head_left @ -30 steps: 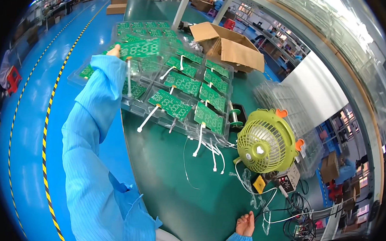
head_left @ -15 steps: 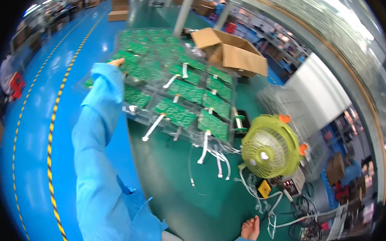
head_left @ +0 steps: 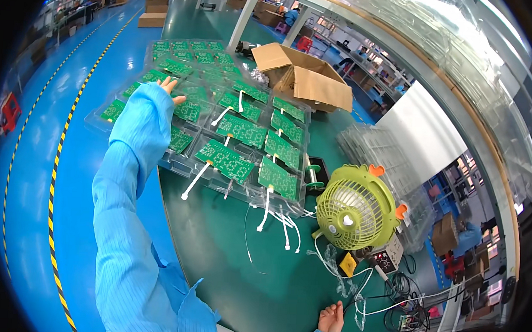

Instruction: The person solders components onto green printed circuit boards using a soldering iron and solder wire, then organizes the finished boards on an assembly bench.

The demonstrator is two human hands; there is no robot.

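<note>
Near the desk's [head_left: 213, 247] left edge, the blue sleeve [head_left: 137, 159] is hiding part of the left hand [head_left: 171, 91], leaving unclear whether its fingers are touching a circuit board [head_left: 188, 111]. By the near edge, the right hand's [head_left: 331, 318] curled fingers are concealing its palm. Toward the right edge, the green fan [head_left: 358, 208] is partly covering a control box [head_left: 387, 261].

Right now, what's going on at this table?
A person in a light-blue ribbed sleeve has the left hand, opened out, over flat green circuit boards set out in clear plastic trays. Whether it touches a board is hard to tell. The right hand, loosely curled, is near the dark-green tabletop. Several boards have white cables attached. A round yellow-green caged fan stands right of the trays.
</note>
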